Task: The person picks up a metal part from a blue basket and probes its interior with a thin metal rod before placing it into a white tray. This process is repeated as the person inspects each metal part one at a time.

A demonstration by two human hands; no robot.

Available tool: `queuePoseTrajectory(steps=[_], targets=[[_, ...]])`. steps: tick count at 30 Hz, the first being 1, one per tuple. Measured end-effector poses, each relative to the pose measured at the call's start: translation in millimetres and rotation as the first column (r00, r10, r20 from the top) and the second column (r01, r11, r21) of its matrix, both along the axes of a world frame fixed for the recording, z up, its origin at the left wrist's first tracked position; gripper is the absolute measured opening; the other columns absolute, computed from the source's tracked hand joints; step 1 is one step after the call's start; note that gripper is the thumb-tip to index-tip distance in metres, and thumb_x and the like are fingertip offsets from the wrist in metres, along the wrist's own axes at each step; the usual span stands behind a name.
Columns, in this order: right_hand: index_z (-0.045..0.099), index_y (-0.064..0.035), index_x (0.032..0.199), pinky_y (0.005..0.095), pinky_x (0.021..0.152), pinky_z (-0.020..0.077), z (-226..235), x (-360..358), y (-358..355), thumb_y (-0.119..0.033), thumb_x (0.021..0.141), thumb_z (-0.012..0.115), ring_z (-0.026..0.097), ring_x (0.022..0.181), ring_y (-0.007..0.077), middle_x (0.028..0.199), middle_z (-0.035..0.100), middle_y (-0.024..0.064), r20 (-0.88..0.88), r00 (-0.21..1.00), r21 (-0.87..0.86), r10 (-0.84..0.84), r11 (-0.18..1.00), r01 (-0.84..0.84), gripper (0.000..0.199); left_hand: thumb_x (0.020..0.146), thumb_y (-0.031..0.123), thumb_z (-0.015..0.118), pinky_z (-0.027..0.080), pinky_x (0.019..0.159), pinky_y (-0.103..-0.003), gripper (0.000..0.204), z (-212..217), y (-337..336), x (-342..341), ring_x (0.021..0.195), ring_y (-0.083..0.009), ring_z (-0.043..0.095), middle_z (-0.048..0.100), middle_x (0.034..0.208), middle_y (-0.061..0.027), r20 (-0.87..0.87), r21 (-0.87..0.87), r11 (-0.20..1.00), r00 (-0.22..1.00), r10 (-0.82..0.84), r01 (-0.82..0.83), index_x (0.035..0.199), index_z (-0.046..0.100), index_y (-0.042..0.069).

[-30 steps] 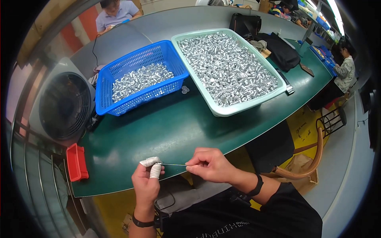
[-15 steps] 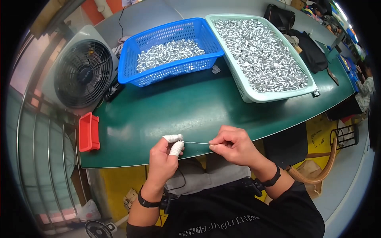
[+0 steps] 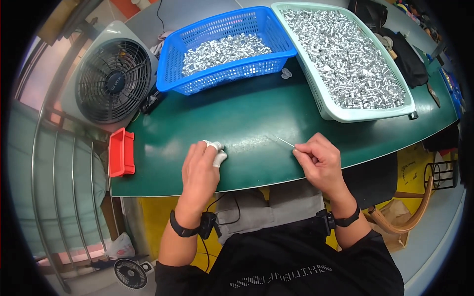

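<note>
Now my right hand (image 3: 320,160) pinches a thin pin (image 3: 285,142) between thumb and fingertips, its free end slanting up-left over the green table (image 3: 247,118). My left hand (image 3: 200,172) rests on the table near its front edge, white-capped fingers (image 3: 217,152) curled together; whether they hold anything I cannot tell. Beyond stand a blue basket (image 3: 224,74) and a pale tray (image 3: 365,113), both holding metal parts.

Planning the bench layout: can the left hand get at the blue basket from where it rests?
Probably yes: only bare green table lies between the left hand and the blue basket.
</note>
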State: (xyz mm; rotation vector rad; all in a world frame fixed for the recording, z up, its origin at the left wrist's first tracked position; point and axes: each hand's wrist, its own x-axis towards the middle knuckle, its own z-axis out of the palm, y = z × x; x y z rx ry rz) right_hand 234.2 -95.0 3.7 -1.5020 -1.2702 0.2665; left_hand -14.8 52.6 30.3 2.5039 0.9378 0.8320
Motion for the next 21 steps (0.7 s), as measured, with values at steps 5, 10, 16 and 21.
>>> queuePoseTrajectory(steps=[5, 10, 16, 21], targets=[[0.071, 0.0006, 0.086, 0.0224, 0.049, 0.0339, -1.1, -1.0, 1.0, 0.005, 0.079, 0.073, 0.045, 0.055, 0.0078, 0.072, 0.054, 0.0037, 0.038, 0.999, 0.021, -0.01, 1.0, 0.009, 0.008, 0.085, -0.003, 0.068, 0.051, 0.073, -0.028, 0.018, 11.3, 7.0, 4.0, 0.083, -0.0184, 0.063, 0.064, 0.095, -0.0101, 0.107, -0.065, 0.996, 0.992, 0.065, -0.059, 0.102, 0.065, 0.001], [0.07, 0.0007, 0.086, 0.0224, 0.049, 0.0339, -3.8, -0.8, -0.2, 0.005, 0.08, 0.072, 0.045, 0.055, 0.0074, 0.072, 0.054, 0.0034, 0.04, 0.999, 0.026, -0.005, 1.0, 0.004, 0.008, 0.09, -0.003, 0.063, 0.053, 0.073, -0.028, 0.018, -5.7, 3.2, 1.5, 0.086, -0.0189, 0.065, 0.064, 0.105, -0.0116, -0.068, 0.092, 0.994, 0.996, -0.05, 0.056, 0.108, 0.065, 0.001], [0.071, 0.0007, 0.087, 0.0216, 0.049, 0.0333, 1.8, 2.8, 0.3, 0.004, 0.08, 0.072, 0.044, 0.056, 0.0063, 0.073, 0.055, 0.0027, -0.041, 0.999, -0.002, 0.021, 1.0, -0.021, 0.008, 0.096, -0.003, 0.055, 0.056, 0.073, -0.03, 0.022, 13.7, 4.5, 0.1, 0.088, -0.0202, 0.066, 0.065, 0.108, -0.0116, 0.575, -0.674, 0.699, 0.762, 0.296, 0.237, 0.117, 0.061, 0.0], [0.071, 0.0003, 0.087, 0.0207, 0.049, 0.0328, 0.2, 5.2, 0.6, 0.003, 0.08, 0.073, 0.044, 0.057, 0.0052, 0.074, 0.055, 0.002, -0.112, 0.993, -0.03, 0.042, 0.999, -0.045, 0.008, 0.097, -0.003, 0.053, 0.057, 0.074, -0.031, 0.025, -6.7, -12.0, 6.8, 0.089, -0.0205, 0.066, 0.066, 0.106, -0.013, 0.57, -0.782, 0.502, 0.747, 0.341, 0.368, 0.122, 0.057, 0.0]])
